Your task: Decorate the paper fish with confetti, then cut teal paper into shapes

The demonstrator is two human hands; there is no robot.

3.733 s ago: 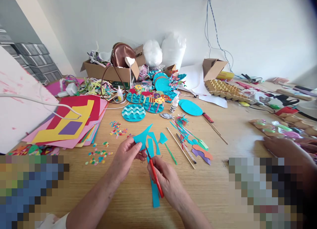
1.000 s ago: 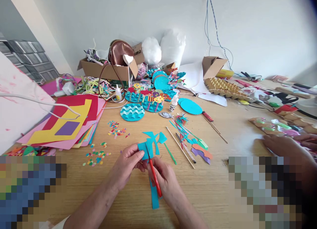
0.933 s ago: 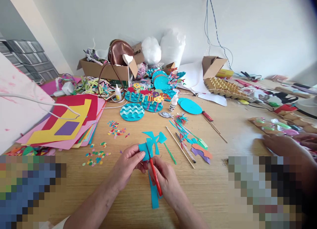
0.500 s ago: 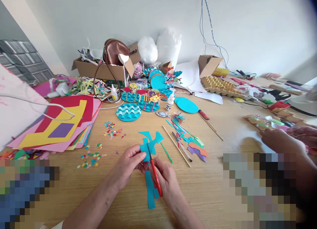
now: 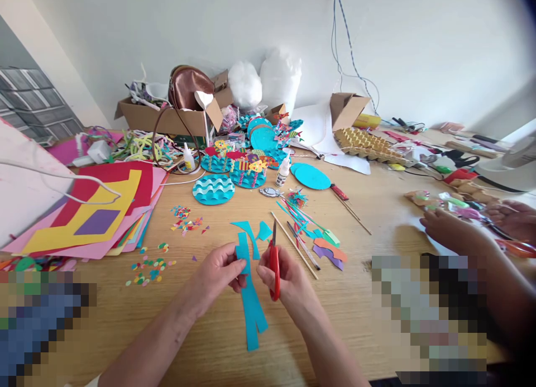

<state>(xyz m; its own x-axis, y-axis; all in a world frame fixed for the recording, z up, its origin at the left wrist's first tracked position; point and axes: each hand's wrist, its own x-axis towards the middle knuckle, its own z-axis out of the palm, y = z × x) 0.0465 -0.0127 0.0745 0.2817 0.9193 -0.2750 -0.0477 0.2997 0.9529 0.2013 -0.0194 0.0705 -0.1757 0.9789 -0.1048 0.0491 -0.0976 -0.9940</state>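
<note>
Long curved teal paper strip [image 5: 251, 303]

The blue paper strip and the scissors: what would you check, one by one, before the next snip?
1. Blue paper strip pinched in the left hand: ok.
2. Red-handled scissors gripped in the right hand: ok.
3. Blades clear of the left fingers, pointing up and away: ok.
4. Blades set on the strip: not ok, they stand beside it.
5. Blades open: cannot tell.
6. Other person's hand well off to the right: ok.
</note>
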